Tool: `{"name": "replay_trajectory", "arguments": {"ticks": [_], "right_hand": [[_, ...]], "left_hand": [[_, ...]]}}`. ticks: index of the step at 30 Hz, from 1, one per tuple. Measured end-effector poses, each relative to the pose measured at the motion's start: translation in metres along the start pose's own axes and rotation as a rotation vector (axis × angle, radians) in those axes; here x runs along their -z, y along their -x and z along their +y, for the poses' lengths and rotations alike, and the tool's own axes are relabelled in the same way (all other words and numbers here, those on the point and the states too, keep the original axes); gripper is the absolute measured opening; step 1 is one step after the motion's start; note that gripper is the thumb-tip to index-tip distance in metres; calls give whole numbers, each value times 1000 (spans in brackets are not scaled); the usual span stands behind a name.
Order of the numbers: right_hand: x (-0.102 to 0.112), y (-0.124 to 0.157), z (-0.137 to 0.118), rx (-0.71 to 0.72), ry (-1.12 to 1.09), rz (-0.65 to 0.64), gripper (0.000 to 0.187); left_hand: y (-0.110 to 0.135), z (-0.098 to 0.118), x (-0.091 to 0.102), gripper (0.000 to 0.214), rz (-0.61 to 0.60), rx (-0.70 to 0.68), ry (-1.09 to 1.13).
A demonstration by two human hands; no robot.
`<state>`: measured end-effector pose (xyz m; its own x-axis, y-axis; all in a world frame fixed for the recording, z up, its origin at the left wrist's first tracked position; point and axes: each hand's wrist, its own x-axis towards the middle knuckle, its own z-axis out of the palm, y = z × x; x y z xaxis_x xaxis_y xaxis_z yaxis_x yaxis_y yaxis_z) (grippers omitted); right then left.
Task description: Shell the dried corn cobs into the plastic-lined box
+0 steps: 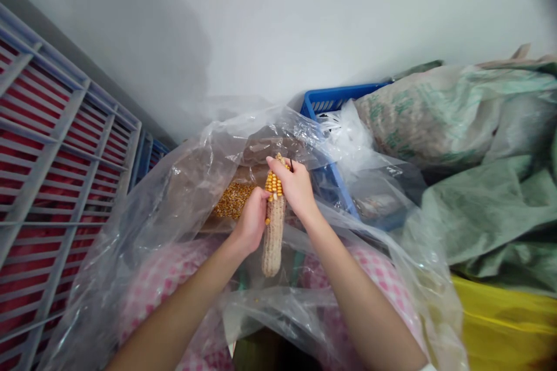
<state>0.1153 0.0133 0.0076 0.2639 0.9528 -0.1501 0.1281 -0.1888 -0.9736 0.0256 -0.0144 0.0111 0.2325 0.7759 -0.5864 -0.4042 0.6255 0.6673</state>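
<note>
Both hands hold one dried corn cob [273, 232] upright over a clear plastic bag [183, 191]. Yellow kernels cover only its upper end; the long lower part is bare and pale. My right hand [298, 185] wraps round the kernel-covered top, with a thin dark object, too small to name, showing by its fingers. My left hand [253, 217] grips the cob's left side, thumb at the edge between kernels and bare cob. A loose kernel shows just below that thumb. Loose corn kernels [235, 199] lie in a pile in the bag behind my left hand.
Plastic crates [65, 145] with slatted sides stand at the left. A blue basket [339, 185] sits right of the bag, beside a stuffed woven sack [435, 110], green sheeting [487, 203] and a yellow bag [509, 324]. A white wall [278, 23] rises behind.
</note>
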Motion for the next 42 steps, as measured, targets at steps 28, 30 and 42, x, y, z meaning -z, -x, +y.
{"name": "replay_trajectory", "arguments": {"ticks": [28,30,42], "right_hand": [[-8,1,10,-35,-100,-22,38],[-8,0,10,-55,-116,-8,38],[0,-3,-3,-168,-445,-24,33]], "left_hand": [[3,-2,2,5,20,-6,23],[5,-2,1,9,29,-18,-13],[3,8,7,17,-161,49,-111]]}}
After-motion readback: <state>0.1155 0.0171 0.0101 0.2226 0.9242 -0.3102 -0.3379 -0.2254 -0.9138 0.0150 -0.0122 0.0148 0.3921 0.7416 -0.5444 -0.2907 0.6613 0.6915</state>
